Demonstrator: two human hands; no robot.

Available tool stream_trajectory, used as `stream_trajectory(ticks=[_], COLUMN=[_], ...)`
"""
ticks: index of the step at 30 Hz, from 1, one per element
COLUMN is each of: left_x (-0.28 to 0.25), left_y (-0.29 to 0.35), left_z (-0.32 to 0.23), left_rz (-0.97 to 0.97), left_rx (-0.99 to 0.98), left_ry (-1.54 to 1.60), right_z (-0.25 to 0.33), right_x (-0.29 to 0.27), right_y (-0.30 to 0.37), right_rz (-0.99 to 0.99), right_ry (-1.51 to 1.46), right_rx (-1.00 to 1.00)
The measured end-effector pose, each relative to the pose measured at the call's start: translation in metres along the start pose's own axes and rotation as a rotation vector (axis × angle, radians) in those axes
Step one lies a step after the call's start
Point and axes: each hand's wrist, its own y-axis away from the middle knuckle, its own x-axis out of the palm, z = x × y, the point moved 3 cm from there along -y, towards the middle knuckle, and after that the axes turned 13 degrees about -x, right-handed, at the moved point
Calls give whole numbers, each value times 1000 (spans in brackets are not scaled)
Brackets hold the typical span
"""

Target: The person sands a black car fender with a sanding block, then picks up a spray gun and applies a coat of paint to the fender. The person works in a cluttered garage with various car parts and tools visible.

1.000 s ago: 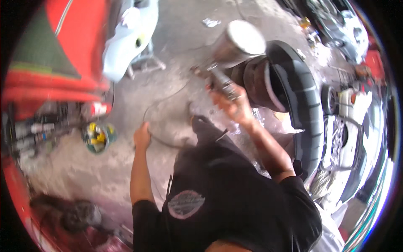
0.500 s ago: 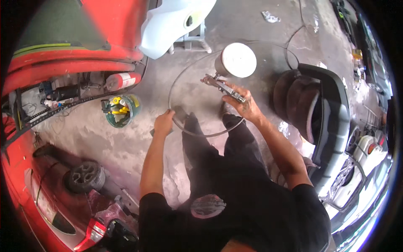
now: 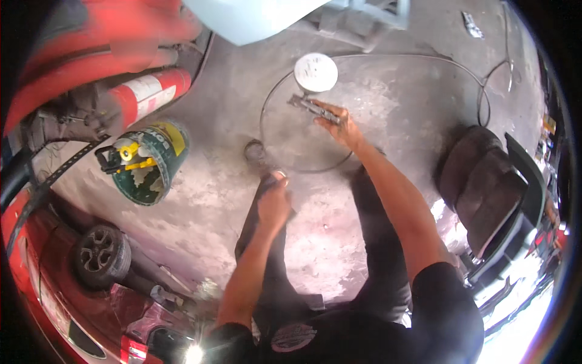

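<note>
My right hand (image 3: 341,126) is wrapped round the handle of a metal spray gun (image 3: 316,109). A round cup with a white lid (image 3: 316,72) sits on the gun, facing up at me. From near the gun a thin dark air hose (image 3: 264,109) curves in a loop over the concrete floor. My left hand (image 3: 274,203) is closed in front of my left leg, close to the lower part of the hose loop. A dark edge shows beside its palm, but what it holds, if anything, I cannot make out.
At left stand a green bucket (image 3: 176,155) with yellow-handled tools and a red-and-white cylinder (image 3: 148,97). A wheel (image 3: 103,257) lies lower left. A pale body panel (image 3: 254,18) on a stand is ahead; dark bumper parts (image 3: 485,182) stand right.
My view has dipped and shifted, so the bucket and cylinder look larger. My left hand has moved inward from the hose's left side to before my leg. The spray gun stays in my right hand.
</note>
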Motion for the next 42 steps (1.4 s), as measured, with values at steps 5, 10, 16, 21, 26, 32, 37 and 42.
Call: stream_trajectory(ticks=[5,10,16,21,26,32,37,42], left_x=[18,-34,-49,-44,-39,-5,85,59], left_y=[-20,-31,-35,-41,-44,-51,8,137], left_z=[-19,-17,-11,-10,-19,-27,-2,-36], left_rz=[176,140,164,77,79,47,120,301], left_rx=[89,117,129,186,166,165,70,128], left_ry=[422,540,528,507,449,317,493,551], right_z=[-119,-176,-218,-241,-179,-187,-57,92], right_x=[64,84,88,95,79,43,46,-62], right_y=[-105,-184,-223,-225,-215,-116,123,330], right_rz=[48,83,95,66,68,-226,-52,-185], right_ry=[-165,-122,-95,-86,203,479,387,62], right_rx=[40,20,178,226,128,111,180,530])
